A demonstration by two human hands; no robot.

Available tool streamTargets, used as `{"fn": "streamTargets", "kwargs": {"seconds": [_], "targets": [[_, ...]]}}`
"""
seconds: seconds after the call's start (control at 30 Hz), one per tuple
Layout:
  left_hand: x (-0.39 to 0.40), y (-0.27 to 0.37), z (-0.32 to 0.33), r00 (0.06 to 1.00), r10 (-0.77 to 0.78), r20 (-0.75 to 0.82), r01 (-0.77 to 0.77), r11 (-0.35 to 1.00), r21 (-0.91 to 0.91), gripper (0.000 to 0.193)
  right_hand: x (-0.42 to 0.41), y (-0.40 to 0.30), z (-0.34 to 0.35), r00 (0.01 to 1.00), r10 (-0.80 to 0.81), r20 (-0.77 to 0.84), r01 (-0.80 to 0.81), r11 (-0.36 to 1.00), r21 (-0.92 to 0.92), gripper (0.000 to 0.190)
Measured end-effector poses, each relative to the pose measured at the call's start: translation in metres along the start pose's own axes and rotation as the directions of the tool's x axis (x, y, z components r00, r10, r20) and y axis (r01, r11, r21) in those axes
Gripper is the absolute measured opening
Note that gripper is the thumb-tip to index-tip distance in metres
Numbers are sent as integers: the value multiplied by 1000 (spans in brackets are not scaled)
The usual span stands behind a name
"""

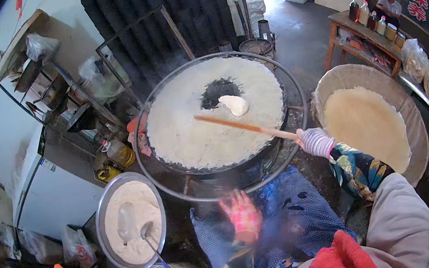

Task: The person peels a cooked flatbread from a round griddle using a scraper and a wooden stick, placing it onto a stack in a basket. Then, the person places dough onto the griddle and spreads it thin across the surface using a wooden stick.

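Observation:
My right hand, in a striped glove, grips the end of a long wooden spreader stick. The stick lies across a large round griddle, over a wide layer of pale batter. A dark bare patch shows near the middle of the batter, with a white lump of batter at its edge. My left hand, in a pink checked glove, is slightly blurred near the front of the metal ring around the griddle. Its fingers look apart, and nothing shows in it.
A metal basin of batter with a ladle stands at left. To the right is a cloth-lined basket holding a round flatbread. Behind it, bottles stand on a wooden table; a person is beyond.

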State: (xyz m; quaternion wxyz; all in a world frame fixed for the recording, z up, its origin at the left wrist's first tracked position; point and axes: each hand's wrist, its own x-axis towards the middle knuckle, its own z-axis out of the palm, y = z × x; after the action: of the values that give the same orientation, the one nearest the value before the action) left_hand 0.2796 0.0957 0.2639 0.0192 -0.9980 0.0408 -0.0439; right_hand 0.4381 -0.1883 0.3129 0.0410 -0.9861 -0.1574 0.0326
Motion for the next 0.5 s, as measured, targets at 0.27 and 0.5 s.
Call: {"fn": "streamTargets", "kwargs": {"seconds": [0.27,0.5], "targets": [[-12,-57,1,995,-96,23,94,994,52,59,12,9,12,990,78,-117,-73,996,42,29],[3,-95,5,976,-199,-85,204,977,64,55,13,34,-2,983,155,-100,-151,987,47,28]]}}
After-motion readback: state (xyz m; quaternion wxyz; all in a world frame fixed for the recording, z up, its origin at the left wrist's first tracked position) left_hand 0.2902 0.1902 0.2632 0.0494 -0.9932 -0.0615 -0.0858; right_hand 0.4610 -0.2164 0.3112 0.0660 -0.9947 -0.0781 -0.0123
